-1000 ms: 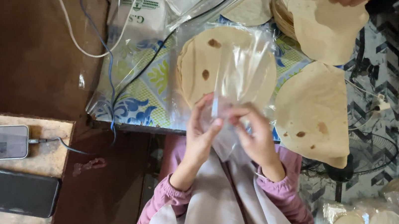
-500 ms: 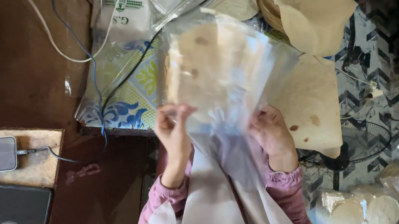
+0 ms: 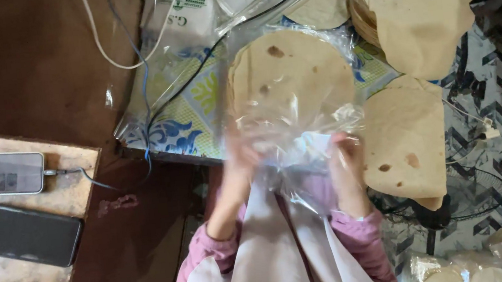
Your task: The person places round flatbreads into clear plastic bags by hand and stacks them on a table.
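The clear plastic bag [image 3: 299, 123] has been lowered and drawn in since half a second ago, when it was lifted high over the mat; the flatbreads inside now show sharply. The patterned mat [image 3: 191, 110] is spread under everything, with blue and white cables trailed across it. A tall stack of flatbreads [image 3: 418, 8] is seen at the upper right, and a second stack [image 3: 405, 142] is laid just beside the bag on the right. The bag itself is held over the mat's near edge, a round pile of flatbreads [image 3: 290, 73] packed within it. Its gathered open end is gripped from both sides: the left hand [image 3: 238, 164], blurred, is closed on the plastic at the left, and the right hand [image 3: 345, 165] is clenched on it at the right. Pink sleeves are seen at both wrists. Sealed packs of flatbreads [image 3: 485, 262] are piled at the lower right. Two phones [image 3: 22, 233] are laid on a stone ledge at the left, one plugged in.
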